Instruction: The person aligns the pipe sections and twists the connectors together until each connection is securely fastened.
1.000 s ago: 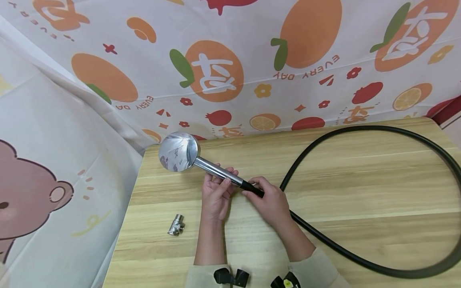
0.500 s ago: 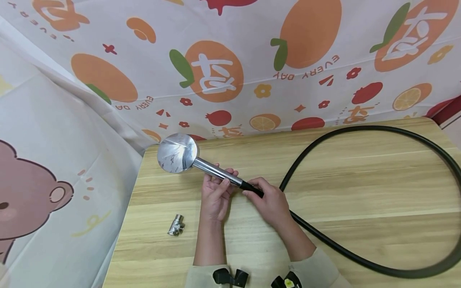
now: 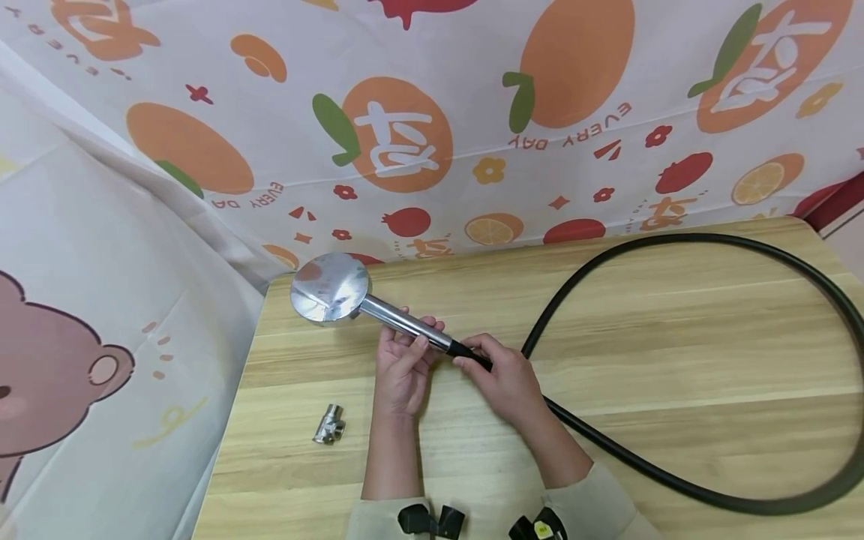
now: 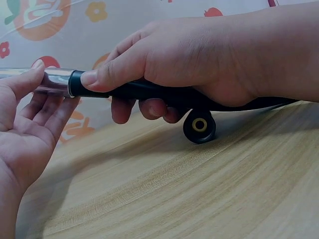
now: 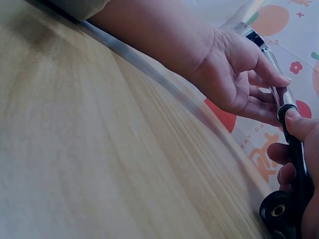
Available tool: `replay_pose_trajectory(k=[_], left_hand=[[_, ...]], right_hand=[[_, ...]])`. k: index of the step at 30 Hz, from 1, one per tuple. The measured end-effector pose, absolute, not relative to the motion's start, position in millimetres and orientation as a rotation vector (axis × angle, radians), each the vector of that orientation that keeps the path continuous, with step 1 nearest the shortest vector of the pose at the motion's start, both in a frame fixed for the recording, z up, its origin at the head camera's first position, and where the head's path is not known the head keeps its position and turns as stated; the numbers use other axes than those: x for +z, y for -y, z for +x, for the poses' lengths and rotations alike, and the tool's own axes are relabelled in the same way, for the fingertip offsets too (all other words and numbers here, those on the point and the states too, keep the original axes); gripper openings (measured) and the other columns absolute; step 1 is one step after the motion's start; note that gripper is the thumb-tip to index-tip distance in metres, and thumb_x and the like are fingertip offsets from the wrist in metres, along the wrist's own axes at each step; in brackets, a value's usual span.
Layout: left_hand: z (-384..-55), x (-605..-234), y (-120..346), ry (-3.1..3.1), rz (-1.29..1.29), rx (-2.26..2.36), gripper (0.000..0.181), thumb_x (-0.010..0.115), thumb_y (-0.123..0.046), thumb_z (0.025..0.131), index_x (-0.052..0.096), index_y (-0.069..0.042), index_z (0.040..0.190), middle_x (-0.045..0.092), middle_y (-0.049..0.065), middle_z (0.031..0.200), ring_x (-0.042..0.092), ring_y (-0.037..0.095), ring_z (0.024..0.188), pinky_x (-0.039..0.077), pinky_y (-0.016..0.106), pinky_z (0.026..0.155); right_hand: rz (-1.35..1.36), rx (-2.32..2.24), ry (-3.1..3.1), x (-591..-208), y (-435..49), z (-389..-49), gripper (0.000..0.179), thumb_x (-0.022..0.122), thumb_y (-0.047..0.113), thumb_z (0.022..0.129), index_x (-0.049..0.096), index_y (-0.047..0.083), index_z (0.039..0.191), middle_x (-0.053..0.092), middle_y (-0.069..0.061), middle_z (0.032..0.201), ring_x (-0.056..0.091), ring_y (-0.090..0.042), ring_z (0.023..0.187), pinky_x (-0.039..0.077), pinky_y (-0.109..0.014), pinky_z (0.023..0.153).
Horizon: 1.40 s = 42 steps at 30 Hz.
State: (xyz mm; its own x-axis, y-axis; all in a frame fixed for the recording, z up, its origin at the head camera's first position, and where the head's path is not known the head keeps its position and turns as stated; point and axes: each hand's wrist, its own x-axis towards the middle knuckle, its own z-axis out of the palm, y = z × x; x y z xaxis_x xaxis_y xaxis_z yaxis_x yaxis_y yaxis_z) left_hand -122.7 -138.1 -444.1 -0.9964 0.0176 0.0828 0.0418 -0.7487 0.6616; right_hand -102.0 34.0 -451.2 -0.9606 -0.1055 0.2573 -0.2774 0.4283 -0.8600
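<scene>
In the head view a chrome shower head point(image 3: 331, 286) points to the far left, its round disc held over the table. My left hand point(image 3: 405, 371) holds its handle point(image 3: 405, 320) near the lower end, thumb on top and fingers beneath. Against that end sits the black connector point(image 4: 102, 89) of a hose, which my right hand point(image 3: 502, 379) grips with the thumb along its top. The hose's other end point(image 4: 199, 125), round with a brass-coloured ring inside, shows below the right hand in the left wrist view.
The black hose point(image 3: 709, 238) loops widely over the right side of the wooden table point(image 3: 290, 495). A small chrome T-shaped fitting point(image 3: 329, 424) lies left of my left forearm. A fruit-print cloth point(image 3: 472, 90) hangs behind the table, and a bear-print cloth point(image 3: 169, 300) hangs at the left.
The shower head's disc has turned slightly, with different reflections on its face, and has dipped a little toward the left. Both hands keep their holds almost in place. The head view has shifted slightly.
</scene>
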Motion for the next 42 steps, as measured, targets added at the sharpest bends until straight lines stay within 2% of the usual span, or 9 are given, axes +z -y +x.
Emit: replay_pose_trajectory(k=[7, 14, 27, 42], left_hand=[[-122.0, -443.7, 137.3, 1.055, -0.180, -2.941, 0.050, 0.055, 0.020, 0.087, 0.051, -0.011, 0.125, 0.073, 0.012, 0.106, 0.071, 0.027, 0.102, 0.055, 0.041, 0.095], [-123.1, -444.1, 134.3, 1.067, -0.224, -2.945, 0.050, 0.054, 0.021, 0.086, 0.051, -0.011, 0.125, 0.072, 0.014, 0.109, 0.070, 0.028, 0.104, 0.055, 0.041, 0.095], [-122.7, -445.7, 134.6, 1.089, -0.144, -2.945, 0.049, 0.061, 0.018, 0.085, 0.053, -0.014, 0.121, 0.073, 0.013, 0.109, 0.070, 0.028, 0.104, 0.056, 0.038, 0.093], [-123.1, -449.4, 136.0, 1.116, -0.225, -2.956, 0.049, 0.055, 0.019, 0.087, 0.056, -0.018, 0.119, 0.072, 0.010, 0.114, 0.068, 0.026, 0.110, 0.055, 0.038, 0.094]], right_hand=[[0.290, 1.581, 2.505, -450.9, -32.8, -101.4, 0.022, 0.076, 0.033, 0.086, 0.068, 0.023, 0.104, 0.072, 0.012, 0.082, 0.059, -0.004, 0.069, 0.045, -0.027, 0.063], [0.260, 1.563, 2.492, -454.0, -33.5, -100.2, 0.025, 0.079, 0.030, 0.084, 0.066, 0.022, 0.104, 0.073, 0.008, 0.093, 0.067, -0.006, 0.083, 0.052, -0.034, 0.074], [0.241, 1.501, 2.501, -457.0, -35.5, -101.6, 0.024, 0.081, 0.029, 0.083, 0.067, 0.025, 0.102, 0.071, 0.011, 0.091, 0.064, -0.003, 0.078, 0.052, -0.030, 0.069], [0.314, 1.408, 2.468, -458.0, -40.6, -107.6, 0.026, 0.079, 0.030, 0.083, 0.072, 0.021, 0.107, 0.074, 0.003, 0.100, 0.069, -0.011, 0.086, 0.057, -0.033, 0.070]])
